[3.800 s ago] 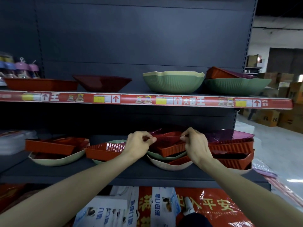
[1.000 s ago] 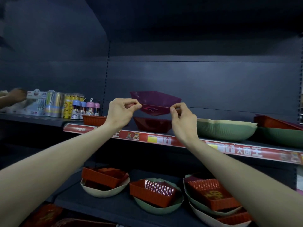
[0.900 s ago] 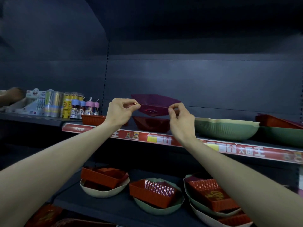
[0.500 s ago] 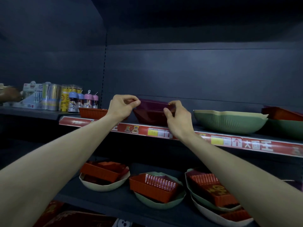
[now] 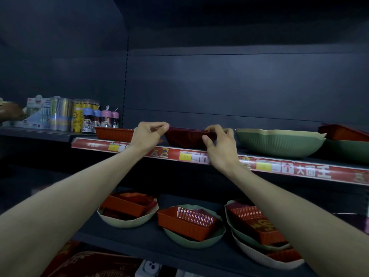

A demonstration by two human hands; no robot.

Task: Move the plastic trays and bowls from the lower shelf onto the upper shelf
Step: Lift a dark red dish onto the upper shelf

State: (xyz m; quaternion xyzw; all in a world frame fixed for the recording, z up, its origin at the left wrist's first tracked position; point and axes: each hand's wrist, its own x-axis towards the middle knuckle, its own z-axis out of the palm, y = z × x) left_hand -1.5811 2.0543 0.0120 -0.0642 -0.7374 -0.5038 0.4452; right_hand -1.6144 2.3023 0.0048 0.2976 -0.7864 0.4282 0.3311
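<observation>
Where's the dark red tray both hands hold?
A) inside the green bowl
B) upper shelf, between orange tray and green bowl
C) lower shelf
B: pinched by the left hand and right hand, the dark red tray sits on the upper shelf between the orange tray and green bowl.

Your left hand and right hand cover both ends of the dark red tray. Your right forearm hides part of the stacked bowls. The orange tray at far right is cropped; shelf label print is unreadable.
</observation>
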